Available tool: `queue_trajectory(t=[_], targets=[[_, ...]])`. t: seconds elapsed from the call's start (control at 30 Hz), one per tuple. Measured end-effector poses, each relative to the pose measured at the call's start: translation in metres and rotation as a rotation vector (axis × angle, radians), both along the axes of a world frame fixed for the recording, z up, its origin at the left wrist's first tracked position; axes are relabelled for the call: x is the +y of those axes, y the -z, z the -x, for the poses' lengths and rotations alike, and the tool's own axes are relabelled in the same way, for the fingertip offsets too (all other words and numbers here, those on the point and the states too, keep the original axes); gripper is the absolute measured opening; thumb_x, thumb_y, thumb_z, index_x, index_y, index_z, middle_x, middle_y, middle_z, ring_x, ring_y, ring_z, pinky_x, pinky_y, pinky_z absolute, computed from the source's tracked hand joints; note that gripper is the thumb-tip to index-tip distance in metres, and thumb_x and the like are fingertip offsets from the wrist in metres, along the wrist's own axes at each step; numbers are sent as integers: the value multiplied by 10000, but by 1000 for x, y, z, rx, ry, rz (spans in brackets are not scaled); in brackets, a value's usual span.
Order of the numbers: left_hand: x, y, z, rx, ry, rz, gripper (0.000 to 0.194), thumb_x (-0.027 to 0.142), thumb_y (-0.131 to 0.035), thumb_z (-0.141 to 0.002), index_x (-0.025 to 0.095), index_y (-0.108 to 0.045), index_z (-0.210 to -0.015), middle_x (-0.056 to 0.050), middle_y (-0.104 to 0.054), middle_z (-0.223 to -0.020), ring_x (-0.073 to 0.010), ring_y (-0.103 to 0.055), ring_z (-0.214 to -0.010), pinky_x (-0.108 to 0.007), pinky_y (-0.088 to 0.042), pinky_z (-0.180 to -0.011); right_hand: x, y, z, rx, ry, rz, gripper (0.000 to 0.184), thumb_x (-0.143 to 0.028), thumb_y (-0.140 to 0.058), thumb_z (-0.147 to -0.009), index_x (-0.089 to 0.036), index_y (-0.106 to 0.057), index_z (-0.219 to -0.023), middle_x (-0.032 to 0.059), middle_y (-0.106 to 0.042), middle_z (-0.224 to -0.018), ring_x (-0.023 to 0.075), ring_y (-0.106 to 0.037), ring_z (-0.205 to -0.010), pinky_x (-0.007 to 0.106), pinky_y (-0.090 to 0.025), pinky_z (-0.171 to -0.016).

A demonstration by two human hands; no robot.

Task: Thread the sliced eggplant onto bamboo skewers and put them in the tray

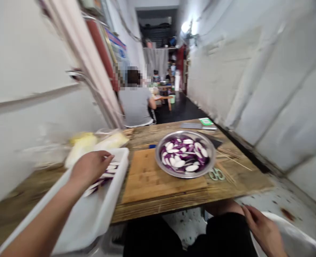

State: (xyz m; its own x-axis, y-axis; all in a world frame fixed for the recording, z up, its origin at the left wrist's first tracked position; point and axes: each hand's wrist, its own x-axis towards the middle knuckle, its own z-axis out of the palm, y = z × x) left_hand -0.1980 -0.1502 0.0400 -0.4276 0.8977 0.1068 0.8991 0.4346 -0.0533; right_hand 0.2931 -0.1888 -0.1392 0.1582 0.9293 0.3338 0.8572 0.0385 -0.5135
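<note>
My left hand (93, 165) reaches over the far part of a long white plastic tray (77, 221), thumb and fingers drawn together. Whatever may be in that pinch is hidden. Just under it, purple-skinned white eggplant slices (104, 177) lie in a row in the tray. My right hand (262, 225) rests beside my right knee with its fingers stretched along the leg, holding nothing that I can see. A steel bowl (158, 157) full of more eggplant slices (184, 151) stands on a wooden cutting board (143, 175).
Green-handled scissors (217, 174) and thin skewers (235, 159) lie right of the bowl. Behind it is a cleaver (192, 126). Plastic bags (84, 142) sit behind the tray. A white tub (294, 232) stands by my right leg. Beyond the table sits a person (136, 103).
</note>
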Motion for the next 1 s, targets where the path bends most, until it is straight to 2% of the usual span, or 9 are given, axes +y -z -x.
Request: queue_trajectory(t=[0.1, 0.2, 0.27, 0.4, 0.53, 0.63, 0.8, 0.9, 1.0], targets=[[29, -14, -45, -43, 175, 19, 418, 478, -410, -792, 214, -681, -969, -9, -683, -864, -204, -578, -758, -251, -369, -642, 27, -20, -6, 13, 15, -48, 398, -478, -396, -806, -209, -688, -828, 73, -699, -785, 197, -646, -683, 266, -488, -647], [58, -13, -104, -203, 477, -1, 317, 422, -484, -758, 241, -702, -901, -16, -685, -907, -202, -587, -797, -248, -382, -657, 63, -42, 0, -39, -23, -55, 370, -397, -379, -850, -181, -672, -919, 82, -684, -907, 192, -626, -817, 260, -459, -745], [77, -5, -142, -319, 674, -14, 306, 396, -470, -772, 245, -699, -908, -11, -680, -934, -191, -586, -813, -242, -385, -680, 89, -51, 9, -113, -93, 45, 310, -306, -392, -857, -182, -664, -939, 73, -668, -961, 175, -603, -886, 231, -431, -778], [111, 23, -196, -480, 917, -4, 277, 346, -506, -759, 220, -702, -908, -22, -680, -908, -178, -583, -799, -235, -377, -709, 131, -52, 29, -320, -155, 267, 277, -291, -420, -852, -150, -659, -857, 101, -655, -899, 185, -606, -828, 231, -422, -717], [138, 53, -213, -531, 1002, 92, 288, 328, -560, -722, 213, -693, -951, -38, -676, -850, -188, -583, -759, -241, -375, -674, 153, -44, 43, -427, -130, 302, 295, -286, -443, -839, -75, -648, -840, 176, -634, -910, 237, -602, -849, 277, -431, -702], [149, 66, -217, -477, 1037, 179, 320, 313, -596, -683, 223, -682, -978, -48, -667, -864, -198, -576, -760, -248, -373, -667, 162, -39, 47, -433, -102, 360, 300, -254, -449, -828, -37, -652, -863, 210, -638, -897, 260, -611, -846, 306, -441, -702], [155, 74, -227, -327, 1104, 259, 310, 285, -642, -623, 232, -690, -925, -57, -662, -856, -204, -568, -773, -251, -365, -672, 171, -35, 47, -412, -88, 375, 289, -179, -406, -830, -47, -658, -881, 213, -655, -876, 282, -624, -849, 338, -451, -695], [155, 76, -229, -281, 1153, 242, 193, 331, -613, -667, 215, -705, -791, -59, -655, -767, -193, -559, -713, -253, -356, -639, 173, -38, 46, -425, -91, 400, 288, -159, -405, -823, -41, -662, -877, 214, -660, -869, 276, -631, -844, 327, -454, -692], [156, 83, -227, -264, 1182, 269, 188, 322, -567, -708, 187, -696, -685, -61, -635, -663, -174, -536, -621, -254, -338, -592, 172, -43, 47, -449, -102, 449, 276, -166, -436, -810, -37, -670, -881, 217, -662, -892, 265, -634, -856, 306, -453, -704]])
